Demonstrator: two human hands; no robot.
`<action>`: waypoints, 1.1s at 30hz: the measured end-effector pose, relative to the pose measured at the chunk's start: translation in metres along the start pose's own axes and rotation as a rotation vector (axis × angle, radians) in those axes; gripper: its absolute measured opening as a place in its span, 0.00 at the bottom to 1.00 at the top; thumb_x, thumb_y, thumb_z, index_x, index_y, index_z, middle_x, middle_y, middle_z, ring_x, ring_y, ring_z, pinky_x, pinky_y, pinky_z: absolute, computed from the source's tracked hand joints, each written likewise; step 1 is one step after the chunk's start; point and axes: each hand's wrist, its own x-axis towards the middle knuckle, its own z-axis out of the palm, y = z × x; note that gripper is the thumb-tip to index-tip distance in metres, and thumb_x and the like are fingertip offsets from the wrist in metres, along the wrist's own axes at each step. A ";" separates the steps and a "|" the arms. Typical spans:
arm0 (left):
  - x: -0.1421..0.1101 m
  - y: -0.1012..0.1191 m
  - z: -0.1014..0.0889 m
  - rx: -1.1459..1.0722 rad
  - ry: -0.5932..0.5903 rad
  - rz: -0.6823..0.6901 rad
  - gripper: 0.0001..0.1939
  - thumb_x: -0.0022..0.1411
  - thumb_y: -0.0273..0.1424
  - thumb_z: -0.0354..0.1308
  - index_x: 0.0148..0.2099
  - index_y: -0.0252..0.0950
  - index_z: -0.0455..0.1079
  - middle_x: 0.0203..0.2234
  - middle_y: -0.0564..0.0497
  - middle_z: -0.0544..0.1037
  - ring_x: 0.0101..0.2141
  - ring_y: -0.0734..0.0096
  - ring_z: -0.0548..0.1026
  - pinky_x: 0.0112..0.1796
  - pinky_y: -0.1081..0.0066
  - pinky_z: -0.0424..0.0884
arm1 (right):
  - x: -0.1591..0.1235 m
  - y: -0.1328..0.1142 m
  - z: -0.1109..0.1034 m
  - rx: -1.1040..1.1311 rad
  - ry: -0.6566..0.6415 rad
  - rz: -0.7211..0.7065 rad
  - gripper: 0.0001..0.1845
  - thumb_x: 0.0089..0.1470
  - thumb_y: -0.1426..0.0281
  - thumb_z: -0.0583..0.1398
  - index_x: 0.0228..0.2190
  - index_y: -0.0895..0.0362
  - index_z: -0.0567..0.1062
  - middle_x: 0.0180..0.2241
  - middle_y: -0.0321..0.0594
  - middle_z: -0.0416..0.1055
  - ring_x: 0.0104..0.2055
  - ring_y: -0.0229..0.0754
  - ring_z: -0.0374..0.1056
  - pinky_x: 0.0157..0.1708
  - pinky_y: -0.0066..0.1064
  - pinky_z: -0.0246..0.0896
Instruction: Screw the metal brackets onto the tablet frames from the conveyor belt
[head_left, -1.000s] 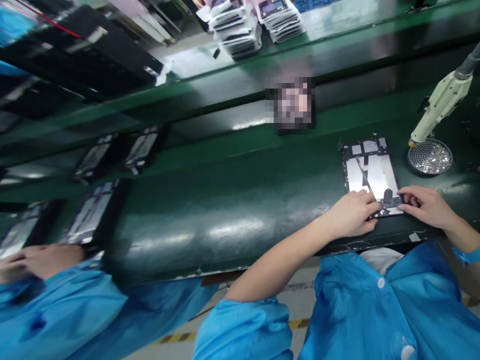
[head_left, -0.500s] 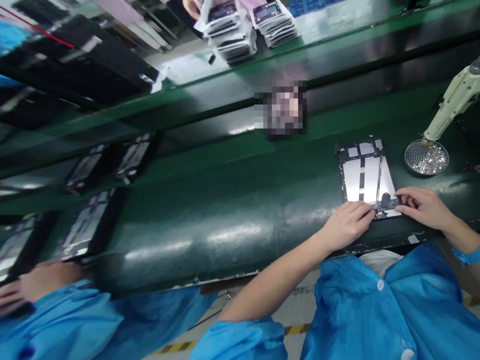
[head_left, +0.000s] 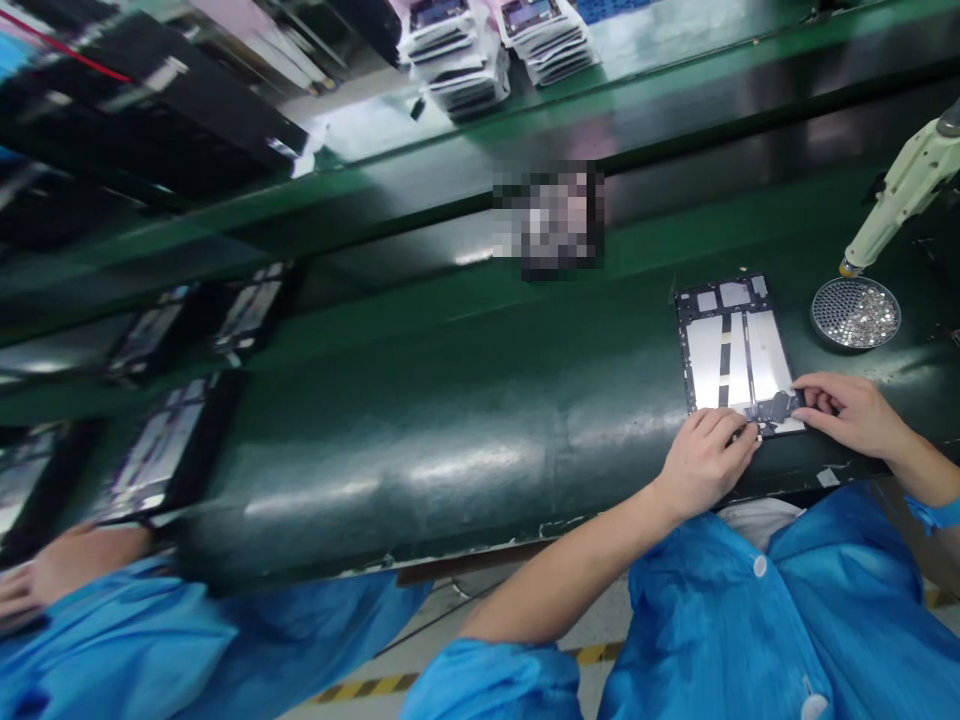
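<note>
An opened tablet (head_left: 705, 350) lies on the green bench, showing silvery panels inside a black frame. My left hand (head_left: 712, 455) is at its lower edge, fingers curled and pinched together; whatever is between the fingertips is too small to name. My right hand (head_left: 859, 415) grips the tablet's right edge near the lower corner, with thumb and forefinger on the side and the other fingers curled. Between my hands a small dark flat part (head_left: 781, 404) rests on the tablet's lower right area. A thin dark strip (head_left: 748, 360) runs down the panel.
Right of the tablet sits a round metal dish (head_left: 829, 315) of small shiny pieces, with a pale green powered screwdriver (head_left: 896, 205) above it. Several more tablets (head_left: 161, 445) lie at left, near a co-worker's hand (head_left: 90, 565). Stacked wrapped units (head_left: 469, 75) stand at the back.
My left hand has shifted slightly right and down. The dark flat part has turned and sits lower, and the thin strip's upper end has moved left. My right hand stays nearly still.
</note>
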 end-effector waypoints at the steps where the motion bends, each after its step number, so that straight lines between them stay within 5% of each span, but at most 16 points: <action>1: 0.000 0.002 0.001 -0.008 0.036 -0.012 0.05 0.72 0.27 0.60 0.46 0.32 0.75 0.38 0.45 0.82 0.41 0.64 0.80 0.41 0.65 0.76 | 0.000 0.000 0.000 0.002 -0.002 0.003 0.15 0.65 0.57 0.62 0.45 0.54 0.77 0.29 0.36 0.73 0.24 0.35 0.64 0.25 0.28 0.64; 5: -0.003 0.005 0.004 -0.042 0.096 -0.058 0.04 0.71 0.27 0.61 0.46 0.33 0.76 0.39 0.46 0.82 0.42 0.64 0.80 0.43 0.65 0.76 | 0.000 -0.001 -0.001 0.005 -0.001 0.006 0.14 0.64 0.59 0.63 0.45 0.54 0.77 0.29 0.36 0.72 0.24 0.35 0.64 0.25 0.28 0.64; 12: 0.002 0.008 0.005 -0.029 0.036 -0.124 0.06 0.72 0.30 0.59 0.45 0.35 0.77 0.40 0.44 0.82 0.42 0.63 0.79 0.42 0.63 0.76 | 0.001 -0.003 0.000 0.011 -0.003 0.019 0.14 0.64 0.58 0.63 0.46 0.54 0.78 0.29 0.36 0.73 0.24 0.35 0.65 0.25 0.29 0.65; 18: -0.013 0.012 0.004 -0.008 -0.058 -0.222 0.10 0.72 0.30 0.59 0.52 0.39 0.78 0.50 0.40 0.80 0.57 0.49 0.75 0.60 0.37 0.68 | -0.003 -0.002 -0.015 0.055 -0.007 0.062 0.13 0.62 0.59 0.65 0.45 0.52 0.79 0.29 0.37 0.75 0.25 0.37 0.68 0.26 0.31 0.69; 20: -0.019 0.012 0.002 -0.011 -0.125 -0.252 0.13 0.72 0.28 0.58 0.56 0.41 0.77 0.54 0.39 0.78 0.62 0.44 0.71 0.59 0.31 0.67 | -0.005 0.004 -0.032 0.071 0.051 0.105 0.12 0.59 0.59 0.67 0.43 0.49 0.81 0.30 0.38 0.77 0.26 0.40 0.70 0.26 0.33 0.70; 22: -0.020 0.007 0.001 -0.034 -0.166 -0.254 0.15 0.72 0.27 0.57 0.57 0.42 0.77 0.57 0.39 0.77 0.65 0.42 0.69 0.57 0.31 0.69 | -0.002 0.013 -0.053 0.052 0.279 0.157 0.11 0.56 0.59 0.69 0.40 0.48 0.82 0.30 0.39 0.78 0.27 0.42 0.71 0.27 0.36 0.70; 25: -0.006 -0.010 0.007 -0.077 -0.187 -0.259 0.13 0.73 0.29 0.58 0.55 0.43 0.79 0.58 0.39 0.77 0.65 0.44 0.69 0.57 0.34 0.71 | 0.024 0.029 -0.084 0.067 0.723 0.149 0.17 0.52 0.60 0.72 0.42 0.50 0.82 0.39 0.44 0.79 0.39 0.45 0.76 0.38 0.39 0.73; 27: 0.011 -0.025 0.016 -0.091 -0.180 -0.287 0.12 0.73 0.31 0.59 0.54 0.43 0.80 0.58 0.40 0.78 0.64 0.45 0.70 0.56 0.35 0.72 | 0.056 0.037 -0.098 0.119 0.810 0.089 0.35 0.43 0.62 0.77 0.53 0.50 0.77 0.56 0.47 0.74 0.57 0.49 0.72 0.54 0.43 0.70; 29: 0.029 -0.040 0.027 -0.101 -0.154 -0.311 0.11 0.73 0.33 0.60 0.52 0.42 0.81 0.57 0.41 0.79 0.63 0.44 0.71 0.55 0.34 0.73 | 0.093 0.043 -0.107 0.144 0.794 0.064 0.49 0.36 0.65 0.80 0.59 0.50 0.71 0.64 0.47 0.67 0.65 0.50 0.66 0.60 0.46 0.65; 31: 0.041 -0.050 0.036 -0.107 -0.108 -0.315 0.10 0.72 0.33 0.61 0.51 0.41 0.82 0.56 0.41 0.80 0.63 0.43 0.72 0.54 0.32 0.73 | 0.127 0.045 -0.109 0.254 0.724 0.007 0.44 0.38 0.66 0.79 0.56 0.53 0.72 0.57 0.46 0.73 0.56 0.45 0.73 0.56 0.43 0.69; 33: 0.046 -0.053 0.043 -0.104 -0.053 -0.314 0.10 0.72 0.32 0.60 0.50 0.39 0.82 0.55 0.41 0.80 0.62 0.43 0.73 0.55 0.31 0.71 | 0.150 0.044 -0.108 0.320 0.728 0.009 0.29 0.41 0.65 0.78 0.43 0.60 0.76 0.40 0.40 0.79 0.40 0.40 0.77 0.44 0.37 0.74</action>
